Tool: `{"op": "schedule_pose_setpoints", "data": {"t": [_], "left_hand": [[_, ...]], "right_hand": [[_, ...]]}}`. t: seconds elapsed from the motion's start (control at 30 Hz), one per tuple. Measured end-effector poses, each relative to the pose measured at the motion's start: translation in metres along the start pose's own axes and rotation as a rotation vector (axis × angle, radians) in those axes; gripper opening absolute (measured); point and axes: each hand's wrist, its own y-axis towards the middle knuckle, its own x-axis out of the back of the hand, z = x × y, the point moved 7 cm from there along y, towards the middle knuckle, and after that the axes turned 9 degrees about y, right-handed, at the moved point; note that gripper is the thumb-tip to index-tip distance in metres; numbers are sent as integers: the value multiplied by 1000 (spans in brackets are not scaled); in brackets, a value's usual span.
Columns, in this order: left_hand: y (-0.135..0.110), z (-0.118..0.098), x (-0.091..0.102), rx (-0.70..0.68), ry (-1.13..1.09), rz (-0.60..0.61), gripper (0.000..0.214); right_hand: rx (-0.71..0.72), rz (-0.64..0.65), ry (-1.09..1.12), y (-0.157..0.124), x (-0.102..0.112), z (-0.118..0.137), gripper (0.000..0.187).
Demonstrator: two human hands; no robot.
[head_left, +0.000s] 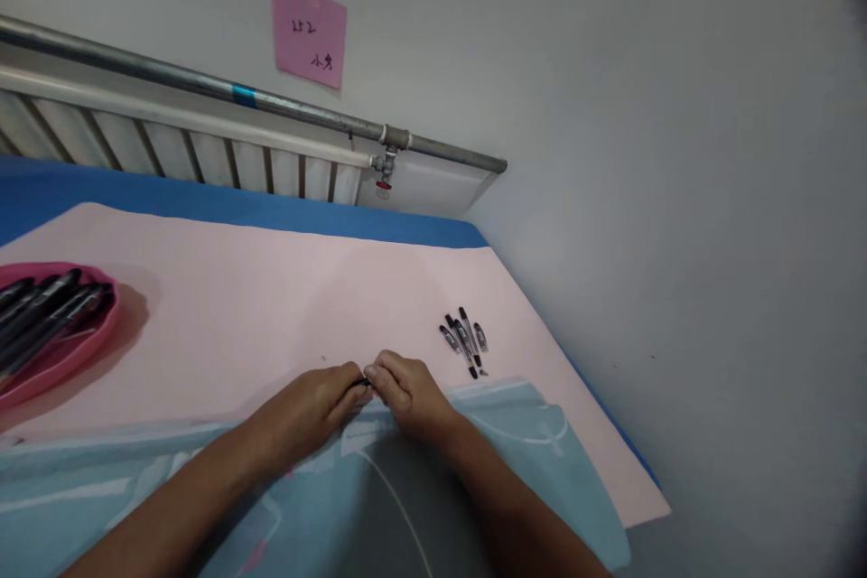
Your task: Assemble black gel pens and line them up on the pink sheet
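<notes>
My left hand and my right hand meet at the near edge of the pink tabletop, fingertips almost touching. Both are closed around a slim black pen, of which only a short dark piece shows between the fingers; the rest is hidden. To the right of my right hand lies a small group of pen parts, black with clear sections, some short like caps. A light blue patterned cloth spreads under my wrists and forearms.
At the left edge a pink basket holds several black pens. Pink sheeting covers the blue table surface. Behind it are a white radiator, a metal pipe and a valve. A wall rises on the right.
</notes>
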Motion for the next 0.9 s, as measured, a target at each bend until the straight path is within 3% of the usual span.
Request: {"op": "schedule_pose_setpoints", "data": {"t": [0.23,0.3,0.4,0.47,0.63,0.9], "left_hand": [[2,5,-1,28,72,-38,29],[2,8,2,64,61,-51,29],[2,13,7,112,76,-64,29],[2,16,8,132,94,-57,29],[1,15,7,118,60,-40,29],[-1,11,9,154,-47,-9,29]], "right_hand": [[-53,-64,92,2,2,-7,32],[-32,-201,-3,3,20,-12,31],[-40,-475,-326,-2,62,-23,23],[-109,-528,-559,-4,83,-34,18],[-336,-439,-835,-8,100,-59,19],[-406,-263,-885,-5,77,-53,18]]}}
